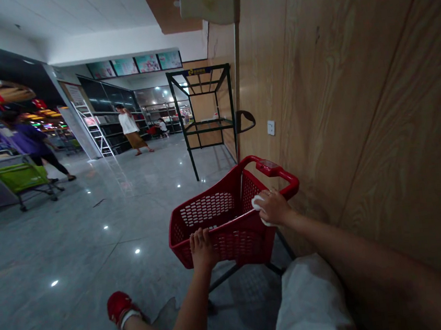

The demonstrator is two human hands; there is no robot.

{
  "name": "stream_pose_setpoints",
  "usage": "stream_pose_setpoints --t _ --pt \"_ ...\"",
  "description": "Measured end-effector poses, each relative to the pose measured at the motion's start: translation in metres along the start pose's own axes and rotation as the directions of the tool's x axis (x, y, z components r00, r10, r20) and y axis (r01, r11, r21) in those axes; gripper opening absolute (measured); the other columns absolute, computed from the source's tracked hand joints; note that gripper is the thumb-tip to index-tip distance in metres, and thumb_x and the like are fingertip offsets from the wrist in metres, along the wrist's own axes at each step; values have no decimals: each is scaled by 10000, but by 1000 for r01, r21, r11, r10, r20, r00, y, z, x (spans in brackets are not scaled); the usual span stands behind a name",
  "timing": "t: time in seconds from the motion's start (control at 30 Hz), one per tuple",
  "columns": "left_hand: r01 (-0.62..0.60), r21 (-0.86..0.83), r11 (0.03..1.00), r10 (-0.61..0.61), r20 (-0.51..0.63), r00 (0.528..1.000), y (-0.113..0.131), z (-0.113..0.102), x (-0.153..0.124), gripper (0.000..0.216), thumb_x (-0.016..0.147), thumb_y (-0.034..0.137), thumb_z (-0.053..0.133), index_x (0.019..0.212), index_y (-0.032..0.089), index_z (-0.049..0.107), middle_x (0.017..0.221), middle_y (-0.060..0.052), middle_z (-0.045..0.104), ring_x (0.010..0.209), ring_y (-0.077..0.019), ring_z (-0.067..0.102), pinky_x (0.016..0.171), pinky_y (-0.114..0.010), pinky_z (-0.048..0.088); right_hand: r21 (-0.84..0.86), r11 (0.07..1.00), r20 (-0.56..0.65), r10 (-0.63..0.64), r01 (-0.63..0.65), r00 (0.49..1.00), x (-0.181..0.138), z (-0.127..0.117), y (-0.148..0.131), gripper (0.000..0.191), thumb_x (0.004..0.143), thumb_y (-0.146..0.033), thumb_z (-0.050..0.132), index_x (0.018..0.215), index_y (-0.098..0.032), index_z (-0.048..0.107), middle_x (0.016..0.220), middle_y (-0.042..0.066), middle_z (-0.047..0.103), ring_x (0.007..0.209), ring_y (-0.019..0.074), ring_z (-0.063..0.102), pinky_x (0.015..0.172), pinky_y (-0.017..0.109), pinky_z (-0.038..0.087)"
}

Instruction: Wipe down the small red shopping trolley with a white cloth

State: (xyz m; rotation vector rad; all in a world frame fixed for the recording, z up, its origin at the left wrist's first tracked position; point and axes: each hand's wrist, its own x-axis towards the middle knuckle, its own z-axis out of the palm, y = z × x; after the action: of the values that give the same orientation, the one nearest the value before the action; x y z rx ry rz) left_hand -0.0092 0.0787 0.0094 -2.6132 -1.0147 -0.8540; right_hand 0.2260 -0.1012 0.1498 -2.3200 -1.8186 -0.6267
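Observation:
A small red shopping cart (236,242) stands right in front of me, its perforated plastic basket on dark metal legs. My left hand (203,248) grips the near rim of the basket, fingers hooked over the edge. Closed around a crumpled white cloth or tissue (256,202), my right hand (274,207) presses against the same rim near its handle end. The red push handle (270,167) curves up just beyond that hand. Inside the basket, the visible part shows no items; its bottom is partly hidden.
A wood-panelled wall (339,95) with a socket (270,127) runs close on my right. Ahead stands a dark metal rack (189,129). A person in purple (30,137) is beside a green cart (19,176) at left; a person in white (128,123) is farther back, near a ladder (96,130).

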Motion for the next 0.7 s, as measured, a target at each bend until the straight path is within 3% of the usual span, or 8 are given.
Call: stream_pose_setpoints --t 0.07,0.17,0.3,0.43,0.53,0.6,0.7 --pt "10 -3 1000 -10 -4 1000 4 1 0 628 667 227 539 1268 61 464 1303 -214 486 1250 -337 406 1110 -511 239 -21 998 -56 66 -67 996 -3 -4 14 273 775 -292 559 1003 -186 668 1114 117 603 1140 288 436 1062 434 183" --pt "40 -5 999 -39 24 999 13 -1 0 658 645 243 547 1268 51 458 1310 -216 480 1258 -344 392 1114 -514 225 0 991 -70 130 -131 989 -1 6 5 245 770 -262 544 953 -167 675 1069 113 608 1085 268 459 1055 401 199" --pt "76 5 997 -76 72 995 27 -5 2 699 607 247 554 1275 72 449 1315 -204 484 1259 -350 391 1114 -530 201 83 990 -8 112 -111 994 11 31 -48 211 769 -243 547 917 -157 671 1019 126 608 981 262 490 944 413 285" --pt "83 4 997 -83 51 995 33 -6 1 664 616 227 542 1256 71 460 1291 -207 500 1249 -341 405 1112 -527 202 179 982 19 56 -59 998 26 52 -114 212 782 -267 557 948 -172 649 1021 122 598 949 263 499 839 407 334" --pt "64 -8 998 -63 27 998 30 -4 -3 625 650 237 536 1252 87 463 1288 -201 505 1246 -325 412 1110 -517 215 207 978 28 15 -20 1000 32 60 -141 207 786 -255 562 963 -182 639 1022 115 599 947 261 507 804 389 352" --pt "38 -16 999 -37 32 999 24 -4 -5 640 647 230 545 1268 102 456 1308 -197 497 1254 -321 410 1105 -512 225 199 979 47 -42 32 998 33 60 -140 212 798 -234 553 986 -188 637 1035 114 603 953 255 515 796 376 357" --pt "-5 -26 1000 6 59 998 16 -4 -8 677 633 211 558 1292 100 448 1339 -200 482 1270 -318 403 1105 -494 235 167 982 84 -106 91 991 29 50 -110 225 827 -217 524 1016 -201 645 1043 109 615 945 243 534 791 361 359"
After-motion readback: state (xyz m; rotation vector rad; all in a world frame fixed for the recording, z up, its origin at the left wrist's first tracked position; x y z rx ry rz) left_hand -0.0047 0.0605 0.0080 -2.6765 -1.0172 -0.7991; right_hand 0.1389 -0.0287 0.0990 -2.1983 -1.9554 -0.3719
